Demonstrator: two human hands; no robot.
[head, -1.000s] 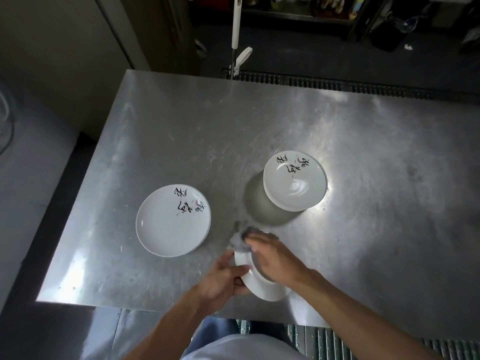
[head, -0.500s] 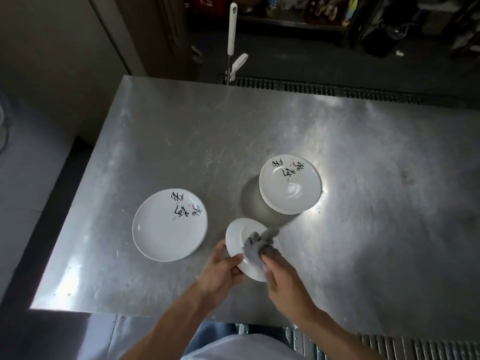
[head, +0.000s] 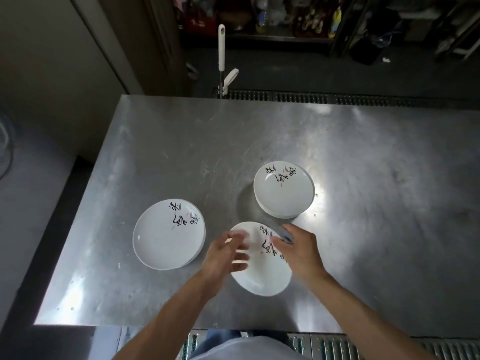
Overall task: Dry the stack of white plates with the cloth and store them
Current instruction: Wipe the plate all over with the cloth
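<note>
While the right grip (head: pixel 298 253) curls around a bunched grey cloth (head: pixel 285 234), it presses that cloth against the far right rim of a white plate (head: pixel 262 274) that sits face up between both hands. The thumb lies on the plate's face next to the black brush lettering, and only a small fold of cloth shows past the fingers (head: pixel 288 229). On the opposite side of the plate is the left grip (head: pixel 224 255), its fingers spread across the left part of the face. They are smeared by motion, so I cannot tell whether they pinch the rim or only lie on it. This plate looks larger than the others and seems raised off the steel tabletop (head: pixel 155 157), but its underside is hidden.

Just beyond the held plate and slightly to its right stands a tall stack of white plates (head: pixel 284 196), close to the cloth but apart from it, throwing a shadow to its left. To the left of the held plate lies a low stack of white plates (head: pixel 166 237), near the left grip and not touching it. Both stacks carry the same lettering on the top plate.

Far beyond the held plate, past the tabletop's back edge, a white mop handle (head: pixel 221 48) stands upright above a floor drain grate (head: pixel 337 98).
</note>
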